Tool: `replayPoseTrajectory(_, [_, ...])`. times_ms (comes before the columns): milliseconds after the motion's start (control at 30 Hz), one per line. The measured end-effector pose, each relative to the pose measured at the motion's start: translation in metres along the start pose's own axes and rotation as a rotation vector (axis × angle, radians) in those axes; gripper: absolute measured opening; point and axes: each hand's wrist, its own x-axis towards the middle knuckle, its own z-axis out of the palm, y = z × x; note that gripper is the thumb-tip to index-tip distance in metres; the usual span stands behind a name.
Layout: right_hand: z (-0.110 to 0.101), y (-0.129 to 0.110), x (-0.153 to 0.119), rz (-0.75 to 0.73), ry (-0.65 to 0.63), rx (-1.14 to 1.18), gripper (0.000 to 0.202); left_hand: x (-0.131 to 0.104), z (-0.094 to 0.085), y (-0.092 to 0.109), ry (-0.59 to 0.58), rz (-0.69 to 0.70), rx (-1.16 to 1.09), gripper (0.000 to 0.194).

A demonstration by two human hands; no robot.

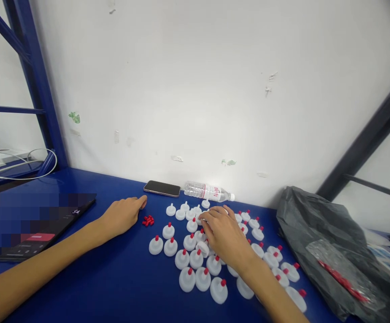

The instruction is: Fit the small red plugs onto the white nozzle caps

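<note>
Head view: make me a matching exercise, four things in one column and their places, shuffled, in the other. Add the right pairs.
Things
1. Small red pile
2. Right hand
3. Plastic bottle
4. Clear packet of red pieces

Places
A. Among the white pieces
B. On the dark grey bag
C. Just beside the left hand
D. On its side, near the wall

Right pairs: 1-C, 2-A, 3-D, 4-B

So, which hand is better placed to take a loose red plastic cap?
The left hand, probably: it is beside the loose red caps; the right hand is among round white plastic pieces.
</note>
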Motion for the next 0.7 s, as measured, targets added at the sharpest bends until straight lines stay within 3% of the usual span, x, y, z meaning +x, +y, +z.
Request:
replayPoseTrajectory(367, [-0.008,-0.009,0.001,0.013,0.057,0.147,0.025,-0.002,0.000,0.002,-0.010,0.031,0.010,0.029])
replayPoseTrajectory(600, [-0.004,-0.010,-0.003,-0.103,-0.013,0.100,0.036,-0.005,-0.003,0.005,-0.011,0.036,0.016,0.027])
replayPoseTrajectory(700, [-0.002,-0.008,-0.004,-0.117,-0.028,0.074,0.031,-0.005,-0.002,0.005,-0.006,0.039,0.010,0.027])
